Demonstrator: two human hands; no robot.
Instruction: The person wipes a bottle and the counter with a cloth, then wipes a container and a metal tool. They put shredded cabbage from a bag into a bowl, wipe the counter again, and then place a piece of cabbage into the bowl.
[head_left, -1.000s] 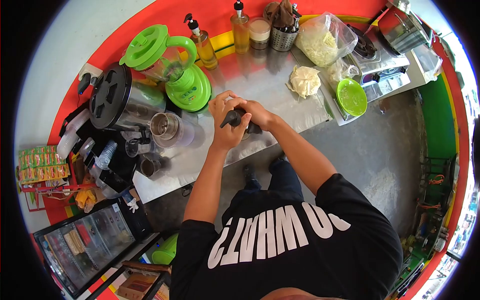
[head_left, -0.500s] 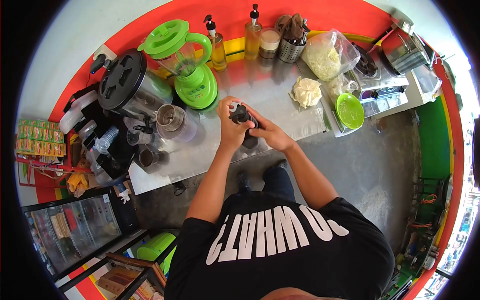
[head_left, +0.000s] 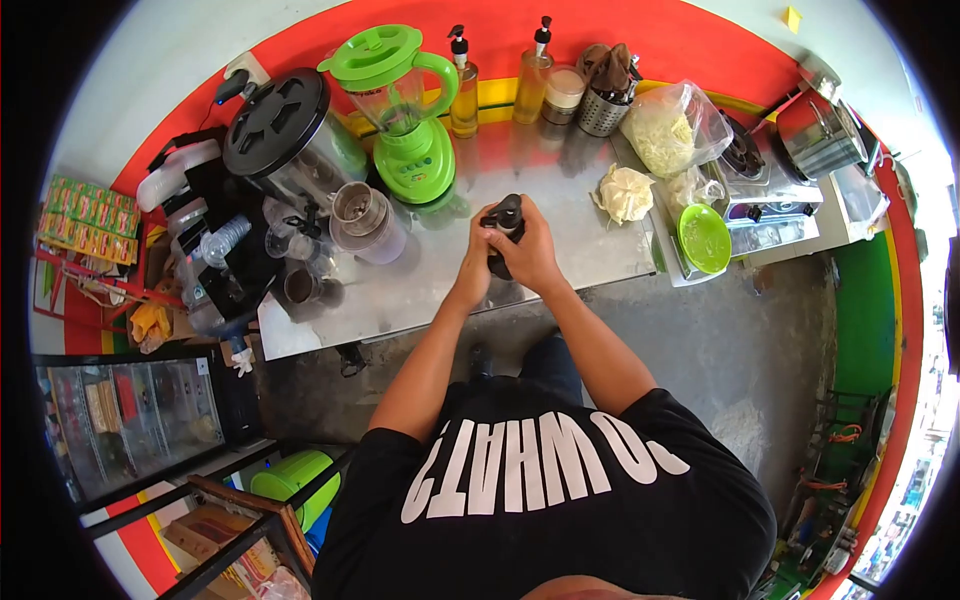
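Observation:
Both my hands are wrapped round a dark bottle with a black pump-like top [head_left: 507, 212], held over the front part of the metal counter [head_left: 425, 285]. My left hand [head_left: 476, 262] closes on its left side, the thumb across the front. Against its right side presses my right hand [head_left: 532, 252], fingers closed as well. The palms and fingers hide most of the bottle's body. Left of my hands stands a green blender [head_left: 412, 165], and to the right lies a crumpled cream-coloured bundle [head_left: 626, 194].
Two pump bottles of yellow liquid [head_left: 464, 100] stand at the back beside a utensil holder [head_left: 603, 112]. On the left are a black-lidded container [head_left: 285, 130] and a metal cup [head_left: 360, 208]. A green bowl [head_left: 704, 240] and a stove [head_left: 770, 200] are at the right.
My right hand has moved up and wraps the bottle's side more closely. The bottle and my left hand have shifted slightly right, while the whole view has shifted too.

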